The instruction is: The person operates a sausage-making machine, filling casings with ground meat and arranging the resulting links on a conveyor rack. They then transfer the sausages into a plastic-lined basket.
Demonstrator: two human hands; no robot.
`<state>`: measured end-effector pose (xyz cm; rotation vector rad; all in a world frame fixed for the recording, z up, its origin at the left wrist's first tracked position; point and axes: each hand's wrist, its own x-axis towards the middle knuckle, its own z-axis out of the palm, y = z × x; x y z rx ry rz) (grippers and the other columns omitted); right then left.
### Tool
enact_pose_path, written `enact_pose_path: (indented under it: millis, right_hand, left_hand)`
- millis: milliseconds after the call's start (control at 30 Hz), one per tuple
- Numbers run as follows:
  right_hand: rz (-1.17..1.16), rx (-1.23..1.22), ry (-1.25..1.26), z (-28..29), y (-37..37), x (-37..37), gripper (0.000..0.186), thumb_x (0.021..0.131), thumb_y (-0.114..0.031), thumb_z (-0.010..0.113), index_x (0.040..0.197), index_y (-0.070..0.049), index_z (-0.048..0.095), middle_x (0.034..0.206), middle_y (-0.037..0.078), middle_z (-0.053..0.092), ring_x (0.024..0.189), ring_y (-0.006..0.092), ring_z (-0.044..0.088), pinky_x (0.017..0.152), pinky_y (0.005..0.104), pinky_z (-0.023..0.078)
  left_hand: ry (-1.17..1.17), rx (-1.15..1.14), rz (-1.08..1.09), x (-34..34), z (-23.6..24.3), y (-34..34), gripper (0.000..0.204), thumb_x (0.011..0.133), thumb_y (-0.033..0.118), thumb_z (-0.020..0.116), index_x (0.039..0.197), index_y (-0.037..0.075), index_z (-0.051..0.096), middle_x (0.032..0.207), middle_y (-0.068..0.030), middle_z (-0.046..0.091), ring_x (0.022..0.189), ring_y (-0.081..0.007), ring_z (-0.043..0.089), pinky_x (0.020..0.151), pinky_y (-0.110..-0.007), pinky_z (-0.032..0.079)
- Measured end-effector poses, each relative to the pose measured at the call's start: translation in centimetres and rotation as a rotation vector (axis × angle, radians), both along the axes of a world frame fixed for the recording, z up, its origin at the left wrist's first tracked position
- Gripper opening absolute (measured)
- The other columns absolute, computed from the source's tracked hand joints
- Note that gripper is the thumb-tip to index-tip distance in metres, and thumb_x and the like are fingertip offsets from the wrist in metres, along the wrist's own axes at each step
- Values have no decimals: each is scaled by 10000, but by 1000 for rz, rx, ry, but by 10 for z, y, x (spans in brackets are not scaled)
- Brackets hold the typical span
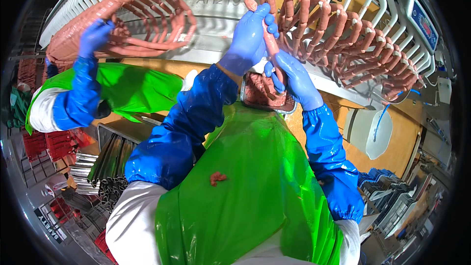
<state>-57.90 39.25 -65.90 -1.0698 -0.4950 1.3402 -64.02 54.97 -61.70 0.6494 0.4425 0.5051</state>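
My left hand [248,37], in a blue glove, is closed around the upper part of a raw pink sausage [270,45], whose open-looking end pokes out above my fingers. Lower down, my right hand [297,78] grips the same sausage between thumb and fingers. Just below my hands sits a small tray of ground meat [255,88], partly hidden by my right fingers. Close by on the right, strings of linked sausages [338,34] hang in loops from a row of white hooks [378,2].
On the left, a co-worker's gloved hand [93,37] is at more hanging sausages [132,14]. A white container [375,132] stands to the right. Metal rods [115,159] lie in a rack at lower left. A meat scrap [218,178] clings to my green apron.
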Motion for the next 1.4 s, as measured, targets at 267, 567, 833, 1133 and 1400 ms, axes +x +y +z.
enact_pose_path:
  millis: [267,567,833,1133,1400]
  right_hand:
    - [-65,-61,250,33,21,-38,313,1004,-317,464,807,-80,521,660,14,506,474,90,429,434,239,346]
    - [-162,-30,-772,-18,23,-23,365,1004,-314,514,841,11,546,696,73,538,597,220,583,520,357,458]
    - [-275,49,-576,-17,34,-34,368,1007,-359,513,1006,-5,612,653,27,520,557,97,489,505,255,409]
    - [-465,-12,-803,9,10,-15,402,908,-205,679,1253,-18,595,1054,52,628,893,99,567,791,266,484]
    - [-459,-107,-338,21,33,-4,310,981,-300,586,1126,-30,640,843,17,664,505,47,461,436,208,358]
  left_hand:
    - [-521,-423,-295,-25,-16,26,273,1029,289,466,782,173,475,616,61,343,555,-76,356,586,-256,351]
    - [-70,-286,71,-30,-37,5,187,1019,311,509,935,146,537,775,23,464,749,-165,499,778,-346,470]
    - [36,-89,180,-33,-38,27,136,978,227,584,925,109,540,732,13,489,638,-120,505,621,-326,484]
    - [57,-60,110,-10,-43,50,129,968,218,556,901,110,531,744,-11,483,714,-144,527,667,-304,457]
    - [296,1029,85,-7,-124,128,300,916,162,550,1181,21,535,1128,-82,593,1003,-161,526,866,-351,454]
